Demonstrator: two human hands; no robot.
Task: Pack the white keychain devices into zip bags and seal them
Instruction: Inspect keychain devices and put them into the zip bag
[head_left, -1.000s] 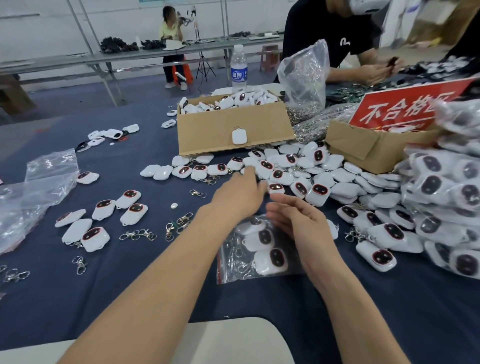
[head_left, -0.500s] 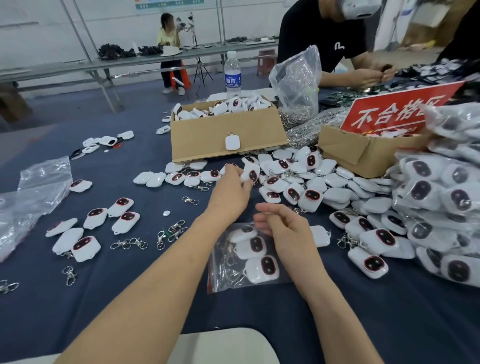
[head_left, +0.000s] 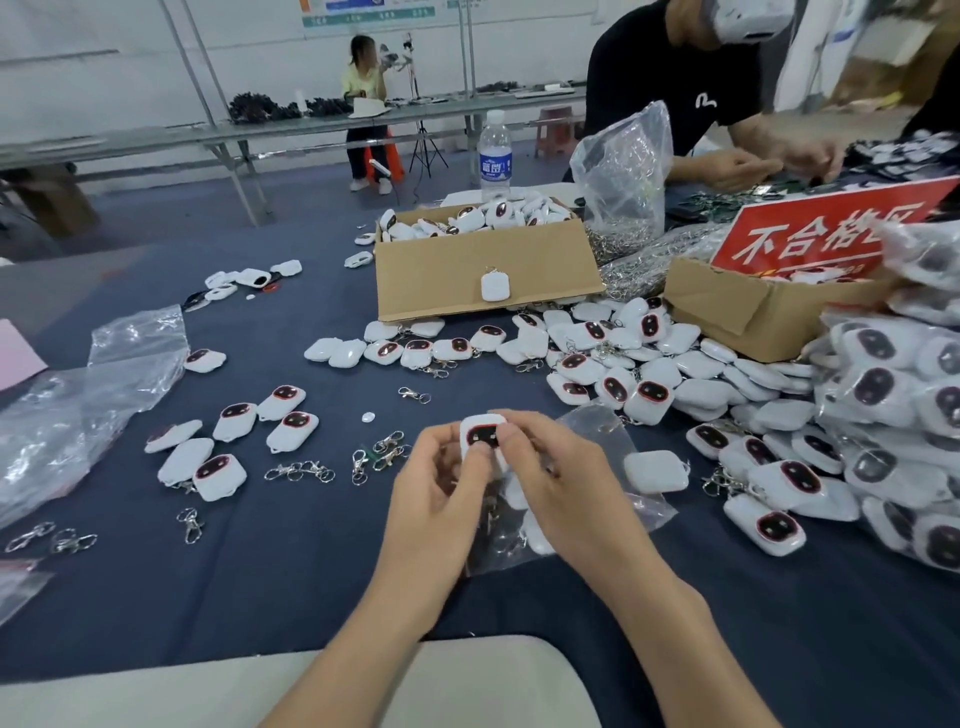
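Now device (head_left: 480, 435) lifted, left hand (head_left: 436, 499), right hand (head_left: 550, 483)

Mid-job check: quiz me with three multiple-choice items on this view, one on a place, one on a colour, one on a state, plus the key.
1. Where does the water bottle stand? A) behind the open cardboard box B) on the floor C) on the bench
2. What colour is the sign with white characters? A) green B) red C) yellow
3. How is the centre keychain device? A) sealed in a bag B) lying loose on the cloth C) pinched by the left hand and right hand
Key: 1 A, it rises beyond the box's far edge; 2 B, its board is red; 3 C, both hands grip it above the zip bag.
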